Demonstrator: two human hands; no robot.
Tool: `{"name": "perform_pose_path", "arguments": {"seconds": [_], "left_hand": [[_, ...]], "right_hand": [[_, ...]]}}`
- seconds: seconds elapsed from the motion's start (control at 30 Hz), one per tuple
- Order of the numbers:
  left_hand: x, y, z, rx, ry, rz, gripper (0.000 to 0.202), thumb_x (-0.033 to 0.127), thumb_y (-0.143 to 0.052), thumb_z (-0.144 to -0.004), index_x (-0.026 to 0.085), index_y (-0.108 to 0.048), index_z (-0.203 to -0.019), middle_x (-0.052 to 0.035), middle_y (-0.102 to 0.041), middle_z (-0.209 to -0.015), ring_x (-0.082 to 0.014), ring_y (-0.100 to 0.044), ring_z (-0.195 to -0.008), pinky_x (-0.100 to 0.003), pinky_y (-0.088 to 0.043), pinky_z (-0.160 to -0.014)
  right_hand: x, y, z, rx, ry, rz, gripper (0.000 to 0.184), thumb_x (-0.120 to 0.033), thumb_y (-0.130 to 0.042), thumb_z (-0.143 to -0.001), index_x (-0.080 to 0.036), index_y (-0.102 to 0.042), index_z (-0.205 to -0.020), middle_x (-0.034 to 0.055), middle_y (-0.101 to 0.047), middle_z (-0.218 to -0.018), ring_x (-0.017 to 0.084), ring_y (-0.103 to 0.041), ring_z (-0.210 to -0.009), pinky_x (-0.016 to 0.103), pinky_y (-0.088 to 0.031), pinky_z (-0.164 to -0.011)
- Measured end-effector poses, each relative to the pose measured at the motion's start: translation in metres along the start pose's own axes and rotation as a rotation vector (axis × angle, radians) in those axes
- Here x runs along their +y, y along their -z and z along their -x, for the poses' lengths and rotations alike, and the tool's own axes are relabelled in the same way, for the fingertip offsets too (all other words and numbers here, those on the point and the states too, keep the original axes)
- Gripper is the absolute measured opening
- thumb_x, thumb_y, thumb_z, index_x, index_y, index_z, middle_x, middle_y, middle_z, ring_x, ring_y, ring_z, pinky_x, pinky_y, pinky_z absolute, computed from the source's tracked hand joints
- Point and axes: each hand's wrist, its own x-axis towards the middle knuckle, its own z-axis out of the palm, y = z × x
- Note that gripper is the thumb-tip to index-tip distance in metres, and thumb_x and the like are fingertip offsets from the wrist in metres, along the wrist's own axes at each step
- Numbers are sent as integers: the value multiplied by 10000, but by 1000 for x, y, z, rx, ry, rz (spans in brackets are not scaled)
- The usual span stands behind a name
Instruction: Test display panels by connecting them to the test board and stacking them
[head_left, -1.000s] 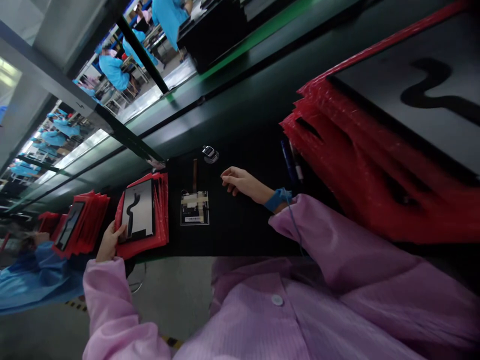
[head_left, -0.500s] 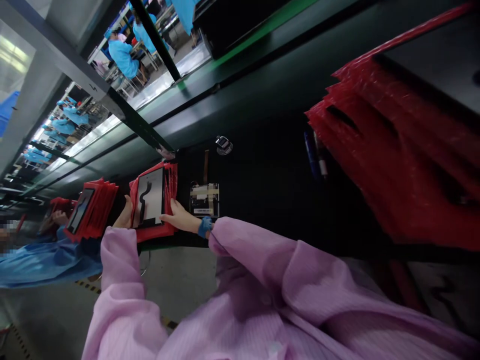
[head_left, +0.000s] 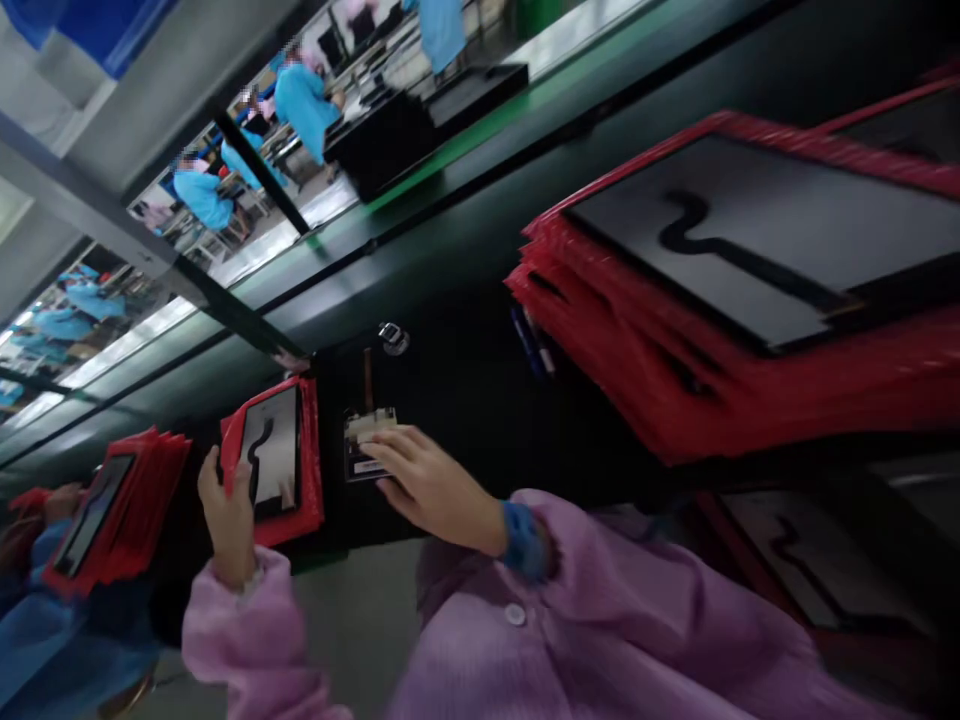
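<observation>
My left hand [head_left: 227, 512] is at the near left edge of a stack of red plastic bags [head_left: 311, 500], thumb and fingers apart. On top of that stack lies a flat screen panel [head_left: 281, 440] with a black ribbon cable. My right hand [head_left: 442, 490], a blue band on its wrist, reaches over a small electronic module [head_left: 360, 458] on the black bench. Its fingers are stretched out across the module's right side and hide part of it; whether they touch it I cannot tell. A brown flex strip [head_left: 368, 380] extends from the module's far side.
A large stack of red bags [head_left: 600, 350] carries another screen panel [head_left: 750, 230] on the right. Pens [head_left: 531, 345] and a small round shiny object [head_left: 394, 339] lie on the bench. At left, a co-worker's blue sleeve [head_left: 82, 640] is near another red-bag stack [head_left: 142, 520].
My right hand has left the red-bag stack and moved right, over the electronic module. The left hand stays beside the stack with its fingers spread. The camera view has turned to the right.
</observation>
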Motion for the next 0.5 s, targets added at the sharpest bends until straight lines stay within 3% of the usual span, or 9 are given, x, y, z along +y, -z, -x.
{"name": "perform_pose_path", "arguments": {"seconds": [0.03, 0.1, 0.2, 0.27, 0.33, 0.4, 0.5], "left_hand": [[7, -11, 17, 13, -76, 139, 638, 503, -629, -920, 168, -531, -1455, -177, -493, -1581, -330, -447, -1495, -498, -303, -1274], [26, -41, 55, -65, -151, 372, 517, 509, -666, -925, 229, -616, -1357, -117, -607, -1469, -296, -552, -1406, -465, -388, -1228], [69, -89, 109, -365, -181, 698, 397, 469, -684, -945, 249, -679, -1276, -97, -683, -1363, -256, -647, -1284, -403, -504, -1112], [101, -116, 137, -579, -150, 837, 346, 461, -692, -948, 246, -708, -1219, -90, -727, -1276, -237, -688, -1207, -377, -540, -1055], [133, -135, 159, -794, -93, 928, 332, 456, -713, -938, 240, -727, -1189, -86, -750, -1226, -226, -705, -1174, -363, -545, -1040], [160, -149, 176, -980, -44, 1004, 336, 450, -750, -907, 239, -740, -1169, -80, -762, -1205, -219, -710, -1164, -351, -538, -1043], [195, -166, 193, -1179, 32, 1118, 348, 423, -794, -860, 231, -749, -1147, -81, -766, -1204, -216, -712, -1156, -335, -536, -1031]], "right_hand": [[3, 21, 14, 208, 88, 159, 361, -142, -498, -996, -146, -629, -1333, 141, -657, -1330, 255, -565, -1280, 475, -490, -1139], [8, 62, 43, 587, 108, 463, 335, -107, -537, -988, -187, -620, -1302, 101, -696, -1248, 237, -597, -1228, 440, -513, -1083], [16, 112, 84, 967, -84, 824, 301, -171, -633, -969, -199, -650, -1268, 109, -702, -1260, 289, -620, -1234, 507, -471, -1104], [24, 134, 107, 1084, -262, 928, 326, -290, -624, -991, -166, -663, -1290, 157, -669, -1339, 357, -597, -1286, 597, -433, -1126], [33, 148, 123, 1108, -385, 943, 359, -373, -586, -1015, -147, -685, -1277, 176, -660, -1357, 387, -581, -1302, 646, -410, -1129], [41, 157, 132, 1097, -397, 932, 313, -384, -579, -1024, -161, -728, -1185, 161, -679, -1323, 372, -592, -1273, 627, -421, -1119], [43, 167, 130, 1104, -280, 955, 186, -310, -625, -1006, -180, -758, -1021, 132, -712, -1251, 317, -625, -1166, 516, -481, -1034]]}}
